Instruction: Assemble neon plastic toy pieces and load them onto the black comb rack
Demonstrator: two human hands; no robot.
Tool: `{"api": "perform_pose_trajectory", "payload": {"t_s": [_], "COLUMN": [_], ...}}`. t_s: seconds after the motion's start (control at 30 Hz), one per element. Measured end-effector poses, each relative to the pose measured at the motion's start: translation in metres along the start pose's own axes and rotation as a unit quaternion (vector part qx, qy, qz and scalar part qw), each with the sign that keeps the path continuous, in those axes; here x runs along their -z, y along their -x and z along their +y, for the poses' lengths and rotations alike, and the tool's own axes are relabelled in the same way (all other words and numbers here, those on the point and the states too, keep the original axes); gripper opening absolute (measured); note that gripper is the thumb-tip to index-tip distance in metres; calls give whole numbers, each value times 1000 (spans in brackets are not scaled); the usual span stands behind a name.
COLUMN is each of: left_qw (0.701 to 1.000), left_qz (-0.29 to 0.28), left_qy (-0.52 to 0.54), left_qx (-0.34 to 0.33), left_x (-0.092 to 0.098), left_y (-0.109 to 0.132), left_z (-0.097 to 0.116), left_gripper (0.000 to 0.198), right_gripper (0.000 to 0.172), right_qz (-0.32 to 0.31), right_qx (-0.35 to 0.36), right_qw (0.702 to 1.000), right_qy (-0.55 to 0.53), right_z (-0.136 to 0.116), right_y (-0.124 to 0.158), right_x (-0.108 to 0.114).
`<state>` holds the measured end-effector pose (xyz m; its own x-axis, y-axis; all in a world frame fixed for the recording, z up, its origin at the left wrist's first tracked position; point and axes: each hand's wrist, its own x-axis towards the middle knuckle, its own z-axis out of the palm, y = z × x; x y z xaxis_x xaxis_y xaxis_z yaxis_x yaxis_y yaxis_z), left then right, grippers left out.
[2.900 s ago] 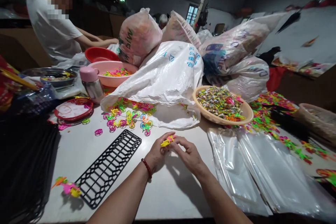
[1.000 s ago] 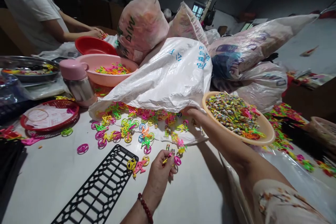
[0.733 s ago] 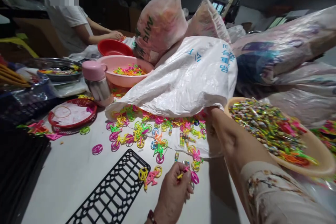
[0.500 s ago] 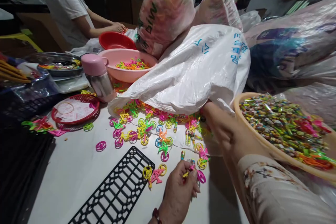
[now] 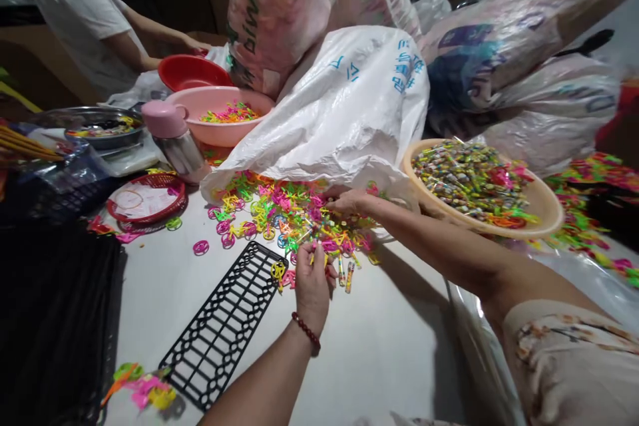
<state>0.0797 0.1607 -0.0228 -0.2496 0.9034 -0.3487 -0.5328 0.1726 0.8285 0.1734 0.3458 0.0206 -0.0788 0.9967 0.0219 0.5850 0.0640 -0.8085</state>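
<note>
Two hands at a heap of mostly loose plastic pieces

One hand, the left (image 5: 313, 276), pinches a small bright piece (image 5: 314, 245) at the near edge of the heap, fingertips together on it; its exact shape is hard to make out. The right hand (image 5: 347, 203) reaches over the heap of coloured pieces (image 5: 259, 213) at the mouth of a white sack (image 5: 344, 100). Whether its grip is closed on anything cannot be told.

Judging by how things lie, little is done and much is left: far more pieces sit jumbled than set apart. Just one yellow-and-pink piece (image 5: 279, 271) lies at the far corner of the black rack (image 5: 219, 325), and a blurred, mixed-colour cluster (image 5: 147, 391) lies by its near end. Whether that cluster is fully put together is unclear.

Slim printed tubes (image 5: 349, 277) rest on the worktop (image 5: 379, 346) just beside the left hand. Many more wrapped tubes (image 5: 464, 176) fill most of the pale orange basin (image 5: 434, 210) near the right forearm, and a pink basin (image 5: 219, 134) behind holds further small coloured parts.
</note>
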Motion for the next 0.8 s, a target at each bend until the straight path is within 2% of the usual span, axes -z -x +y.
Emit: {"api": "perform_pose_trajectory", "payload": {"t_s": [0.07,0.1,0.17,0.2,0.33,0.47,0.53,0.6,0.7,0.8], "left_qw": [1000,1000,999,998,996,995,993,993,995,996], "left_qz": [3,4,6,5,-8,-17,-18,-12,-4,-21], "left_qy": [11,17,27,32,26,-2,-3,21,60,84], "left_qx": [-10,-20,-44,-54,-81,-103,-119,-115,-75,-25], "left_x": [-1,-1,-1,-1,1,3,3,3,6,12], "left_y": [1,1,1,0,-3,-7,-7,-5,6,26], "left_z": [1,2,2,2,-1,-7,-9,-9,-6,-2], "left_gripper": [39,39,37,37,35,33,33,34,34,28], "right_gripper": [21,23,43,47,60,69,64,53,42,42], "right_qz": [-97,-130,-152,-155,-128,-43,17,41,-4,-25], "right_qx": [16,26,46,56,90,110,92,64,11,-29], "right_qw": [994,990,985,983,982,989,995,992,952,912], "right_qy": [38,54,74,83,106,94,28,-97,-305,-408], "right_z": [2,3,4,4,2,0,4,12,26,35], "right_y": [0,2,8,13,38,72,92,115,151,178], "right_x": [11,17,29,35,56,69,70,64,48,31]}}
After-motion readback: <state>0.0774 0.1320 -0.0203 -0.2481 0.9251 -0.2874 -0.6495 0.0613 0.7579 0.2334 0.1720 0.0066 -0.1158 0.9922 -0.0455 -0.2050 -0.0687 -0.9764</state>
